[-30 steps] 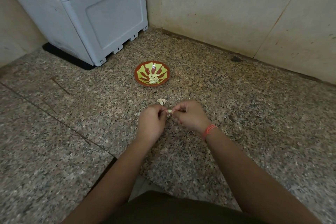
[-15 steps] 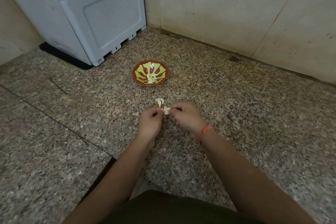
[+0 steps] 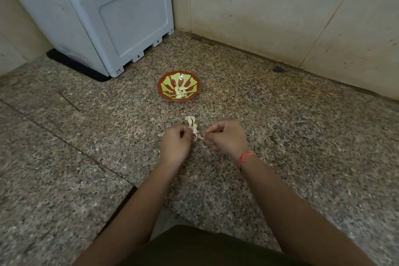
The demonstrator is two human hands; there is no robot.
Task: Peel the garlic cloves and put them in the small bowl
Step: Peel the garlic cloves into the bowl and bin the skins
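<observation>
Speckled granite floor [image 3: 291,136] spreads under us, meeting cream wall tiles [image 3: 259,17] at the far edge, with a grey plastic appliance [image 3: 103,17] on a black mat in the far left corner. We see a thin seam in the stone running diagonally to the left of our hands. Nothing stands between our hands and the small bowl [image 3: 166,81], which sits on the floor beyond the grip, well apart from it; its red rim rings a green and red pattern, and a little heap of peeled cloves [image 3: 181,92] lies in its middle.

Both our forearms reach forward from the bottom of the view and converge. Our left hand [image 3: 176,144] is curled into a loose fist, knuckles up, its thumb and fingertips closed on the garlic clove [image 3: 195,130]. Our right hand [image 3: 226,139], with an orange thread [image 3: 245,156] around its wrist, is curled likewise, its fingertips pinching a strip of papery skin [image 3: 201,138] that runs back to the clove. The clove sits right at the left fingertips, between the two hands, which are near each other but not touching.

Just beyond the grip, toward the bowl, a small clump of garlic [image 3: 190,120] lies on the floor, and a scrap of peel [image 3: 205,146] lies just beside the right hand.
</observation>
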